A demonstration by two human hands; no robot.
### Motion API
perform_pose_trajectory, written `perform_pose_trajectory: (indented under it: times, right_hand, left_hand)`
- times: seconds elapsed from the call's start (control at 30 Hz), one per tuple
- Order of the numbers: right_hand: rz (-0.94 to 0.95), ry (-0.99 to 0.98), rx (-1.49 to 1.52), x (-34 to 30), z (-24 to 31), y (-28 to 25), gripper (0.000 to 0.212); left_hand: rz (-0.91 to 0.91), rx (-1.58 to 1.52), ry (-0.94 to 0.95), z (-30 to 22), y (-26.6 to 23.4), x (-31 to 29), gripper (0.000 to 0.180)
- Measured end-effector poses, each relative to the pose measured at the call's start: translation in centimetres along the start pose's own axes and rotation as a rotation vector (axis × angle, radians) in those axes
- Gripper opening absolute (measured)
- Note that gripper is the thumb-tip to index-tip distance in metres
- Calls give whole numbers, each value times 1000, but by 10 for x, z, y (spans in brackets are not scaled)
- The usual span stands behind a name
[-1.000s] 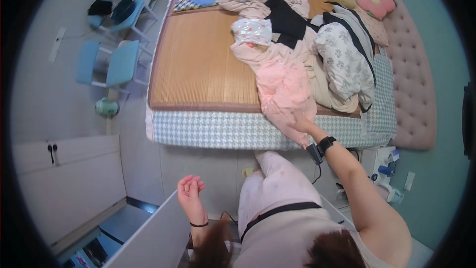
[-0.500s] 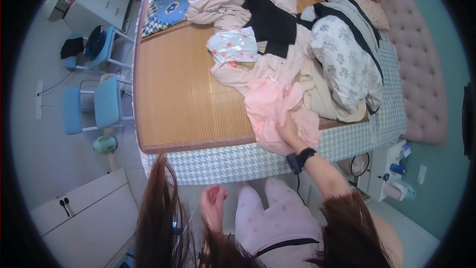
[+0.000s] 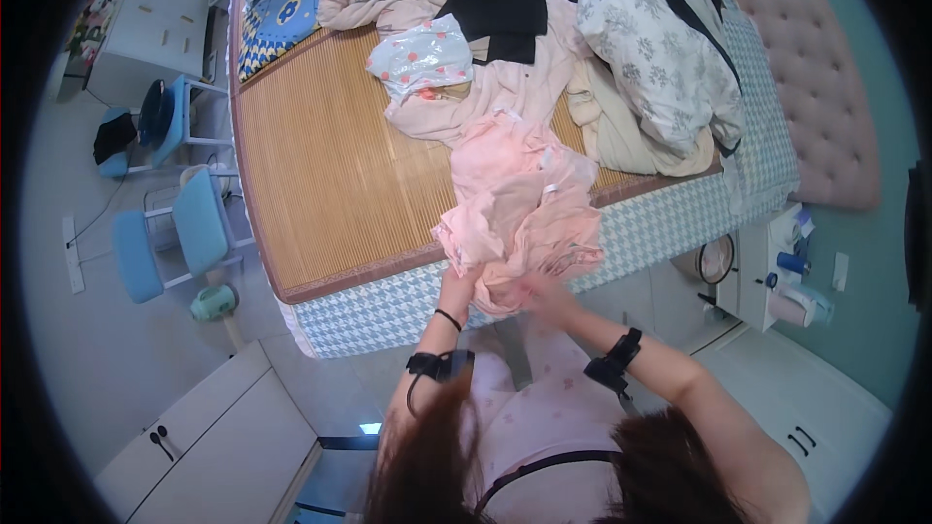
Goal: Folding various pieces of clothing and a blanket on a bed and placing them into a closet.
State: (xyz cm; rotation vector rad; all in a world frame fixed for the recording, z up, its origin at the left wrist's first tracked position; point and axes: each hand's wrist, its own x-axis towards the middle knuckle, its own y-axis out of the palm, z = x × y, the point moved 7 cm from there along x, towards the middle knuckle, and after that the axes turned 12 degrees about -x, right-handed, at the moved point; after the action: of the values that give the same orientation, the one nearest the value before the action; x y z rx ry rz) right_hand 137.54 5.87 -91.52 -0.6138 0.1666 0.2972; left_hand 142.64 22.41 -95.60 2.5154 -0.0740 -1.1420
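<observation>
Left arm: rises steeply from the lower edge, leaning slightly right, a black strap and a thin dark band below the left hand (image 3: 458, 287); wrist near the mattress edge.
Right arm: slants up and leftward, elbow bent out to the side, a black strap below the right hand (image 3: 549, 301), which is blurred.
Hands together: near each other but apart, at the near end of the pink garment (image 3: 524, 199).
Left grip: fingers hidden by the cloth; I cannot tell whether they are clamped on it.
Right grip: at the near right edge of the cloth; the blur leaves finger closure unclear.
Change at left: half a second ago this hand hung off the bed with curled fingers; now it is at the garment.
Change at right: the hand was farther up on the garment; now it is at the near end.
Change in cloth: then more loosely spread; now its near part is bunched between the hands.
Garment's place: just beyond both hands, over the edge of the woven mat (image 3: 330, 165) and the checked sheet (image 3: 374, 315).
Garment's long axis: runs from the hands roughly straight away, far end against a paler pink cloth (image 3: 495, 97).
Beyond and right of the grip: floral quilt (image 3: 655, 68).
</observation>
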Motion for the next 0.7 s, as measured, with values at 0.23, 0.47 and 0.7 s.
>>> perform_pose_trajectory:
  times: [0.23,0.47,0.7]
  right_hand:
    - [-161,1053,1451,-18,-77,-11,38]
    - [-163,458,1561,52,-30,-57,40]
    - [-353,44,1631,25,74,-125,40]
  left_hand:
    - [185,68,23,-18,48,-95,47]
    - [148,-177,132,-110,2,-142,55]
    - [626,-741,300,-160,-37,-181,38]
